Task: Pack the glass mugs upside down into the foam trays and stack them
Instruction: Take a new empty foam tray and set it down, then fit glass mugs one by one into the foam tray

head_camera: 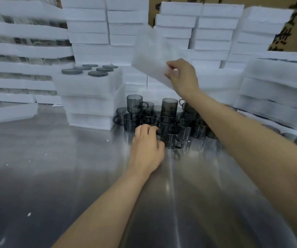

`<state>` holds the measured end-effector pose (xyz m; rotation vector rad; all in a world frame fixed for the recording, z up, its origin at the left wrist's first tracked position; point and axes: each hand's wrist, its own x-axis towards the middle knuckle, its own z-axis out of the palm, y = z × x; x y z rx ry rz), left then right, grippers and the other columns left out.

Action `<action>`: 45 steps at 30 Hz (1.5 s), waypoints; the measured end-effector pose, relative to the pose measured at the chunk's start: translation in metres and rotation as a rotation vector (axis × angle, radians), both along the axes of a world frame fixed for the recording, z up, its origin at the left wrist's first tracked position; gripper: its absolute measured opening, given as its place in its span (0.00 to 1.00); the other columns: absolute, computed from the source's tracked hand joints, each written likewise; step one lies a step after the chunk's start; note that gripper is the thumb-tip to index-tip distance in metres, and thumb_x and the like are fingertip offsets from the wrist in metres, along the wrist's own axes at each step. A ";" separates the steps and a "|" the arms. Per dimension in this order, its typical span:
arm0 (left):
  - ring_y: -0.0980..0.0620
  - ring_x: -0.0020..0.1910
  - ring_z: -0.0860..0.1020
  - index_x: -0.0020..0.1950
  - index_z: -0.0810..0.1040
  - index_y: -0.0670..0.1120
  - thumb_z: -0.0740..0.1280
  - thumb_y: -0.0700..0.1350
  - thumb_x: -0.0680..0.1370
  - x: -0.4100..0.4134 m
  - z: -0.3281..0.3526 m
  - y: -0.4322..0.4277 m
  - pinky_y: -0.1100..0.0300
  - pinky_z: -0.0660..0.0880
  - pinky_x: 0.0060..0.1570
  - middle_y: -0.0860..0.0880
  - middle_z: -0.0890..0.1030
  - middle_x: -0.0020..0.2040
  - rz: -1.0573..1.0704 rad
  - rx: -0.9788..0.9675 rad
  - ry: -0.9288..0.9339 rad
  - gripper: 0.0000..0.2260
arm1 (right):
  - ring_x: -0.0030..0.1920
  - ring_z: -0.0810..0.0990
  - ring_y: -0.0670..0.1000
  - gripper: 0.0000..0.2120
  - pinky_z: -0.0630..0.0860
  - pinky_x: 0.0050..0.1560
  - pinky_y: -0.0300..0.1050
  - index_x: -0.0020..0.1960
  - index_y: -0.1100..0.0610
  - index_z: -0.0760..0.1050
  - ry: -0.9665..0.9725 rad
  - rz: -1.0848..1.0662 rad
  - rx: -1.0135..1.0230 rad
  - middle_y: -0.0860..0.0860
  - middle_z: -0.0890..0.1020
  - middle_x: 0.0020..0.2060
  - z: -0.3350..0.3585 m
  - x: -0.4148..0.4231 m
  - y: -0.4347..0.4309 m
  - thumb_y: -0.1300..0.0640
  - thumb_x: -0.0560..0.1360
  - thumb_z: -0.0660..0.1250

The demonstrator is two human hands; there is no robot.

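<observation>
Between thumb and fingers of the right hand point(181, 77), a tilted foam tray point(153, 52) is pinched. Fingers of the left hand point(146, 145) curl over grey glass mugs point(169, 122); whether they grip one cannot be told.

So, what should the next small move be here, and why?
Probably lower the tray that the right hand pinches onto the stack, whose top tray already shows six mug bottoms. The left hand is at the loose mugs on the table, so an empty tray is needed next.
</observation>
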<state>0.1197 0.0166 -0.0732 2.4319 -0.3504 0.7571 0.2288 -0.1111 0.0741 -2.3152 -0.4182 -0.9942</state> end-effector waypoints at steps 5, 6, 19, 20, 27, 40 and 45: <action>0.49 0.58 0.72 0.59 0.77 0.43 0.58 0.38 0.80 -0.008 0.018 0.011 0.63 0.66 0.58 0.45 0.78 0.56 0.043 -0.782 0.136 0.12 | 0.47 0.76 0.57 0.14 0.69 0.53 0.49 0.61 0.62 0.77 -0.383 0.129 -0.190 0.57 0.78 0.48 -0.016 -0.134 -0.012 0.58 0.78 0.63; 0.49 0.56 0.74 0.59 0.77 0.40 0.57 0.37 0.80 -0.011 0.020 0.017 0.61 0.69 0.55 0.43 0.78 0.56 0.082 -0.975 0.190 0.12 | 0.45 0.76 0.56 0.14 0.69 0.52 0.49 0.60 0.62 0.77 -0.413 0.143 -0.252 0.57 0.79 0.47 -0.027 -0.162 -0.014 0.59 0.77 0.63; 0.53 0.44 0.75 0.46 0.75 0.44 0.57 0.45 0.80 -0.043 0.037 0.074 0.63 0.71 0.49 0.48 0.76 0.45 -0.110 -1.563 0.471 0.09 | 0.45 0.79 0.49 0.15 0.71 0.50 0.49 0.54 0.58 0.82 -0.318 0.245 -0.203 0.50 0.83 0.44 -0.119 -0.253 -0.031 0.56 0.78 0.58; 0.53 0.44 0.75 0.47 0.76 0.45 0.58 0.44 0.80 -0.042 0.038 0.073 0.63 0.71 0.49 0.48 0.76 0.46 -0.151 -1.495 0.491 0.08 | 0.47 0.78 0.48 0.14 0.70 0.50 0.49 0.53 0.57 0.81 -0.357 0.199 0.006 0.48 0.83 0.44 -0.115 -0.244 -0.041 0.57 0.78 0.57; 0.55 0.54 0.76 0.60 0.75 0.54 0.60 0.32 0.75 -0.035 0.027 0.060 0.60 0.73 0.46 0.54 0.75 0.59 -0.330 -0.868 0.621 0.20 | 0.27 0.70 0.44 0.15 0.68 0.33 0.40 0.51 0.59 0.79 0.103 -0.066 0.934 0.49 0.76 0.34 -0.122 -0.177 -0.121 0.62 0.80 0.53; 0.47 0.52 0.78 0.48 0.82 0.50 0.59 0.32 0.72 -0.014 0.019 0.046 0.51 0.73 0.59 0.52 0.83 0.49 -0.312 -0.895 0.519 0.18 | 0.54 0.77 0.51 0.16 0.73 0.54 0.37 0.62 0.56 0.75 0.317 0.075 0.031 0.53 0.76 0.64 -0.038 -0.072 -0.043 0.66 0.80 0.56; 0.49 0.52 0.76 0.46 0.82 0.52 0.60 0.43 0.62 -0.019 0.020 0.044 0.53 0.70 0.57 0.54 0.81 0.47 -0.341 -0.828 0.524 0.17 | 0.66 0.71 0.57 0.20 0.67 0.63 0.44 0.71 0.59 0.67 0.473 0.003 -0.249 0.58 0.71 0.69 -0.047 -0.035 -0.008 0.65 0.80 0.55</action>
